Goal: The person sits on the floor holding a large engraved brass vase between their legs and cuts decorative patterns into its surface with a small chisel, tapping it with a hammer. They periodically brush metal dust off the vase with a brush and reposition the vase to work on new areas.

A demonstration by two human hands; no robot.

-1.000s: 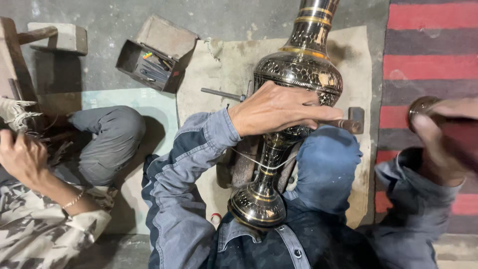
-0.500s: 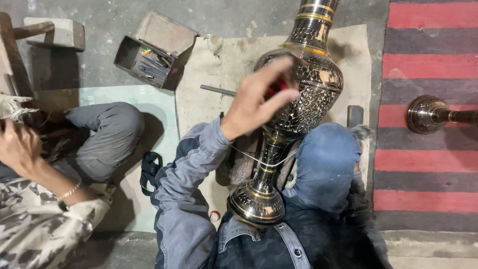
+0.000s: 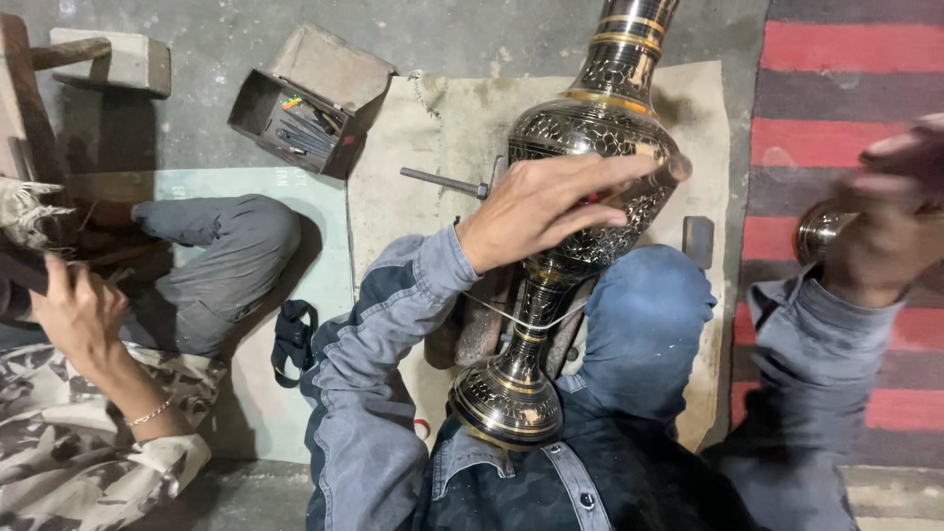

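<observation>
Right hand blurred — perhaps gripping a half-hidden metal knob

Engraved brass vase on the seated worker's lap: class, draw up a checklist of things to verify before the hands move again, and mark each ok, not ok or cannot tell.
1. Left hand rests on the bulging body of the engraved black-and-gold brass vase: ok.
2. Vase foot lies against the lap with a thin cord across its stem: ok.
3. Right hand has a firm hold on the round shiny metal piece: cannot tell, blurred.
4. Grey metal rod on the beige mat lies apart from the vase: ok.
5. Open grey tool box lies beyond the mat: ok.
6. Neighbouring person's hand is away from the vase: ok.
</observation>
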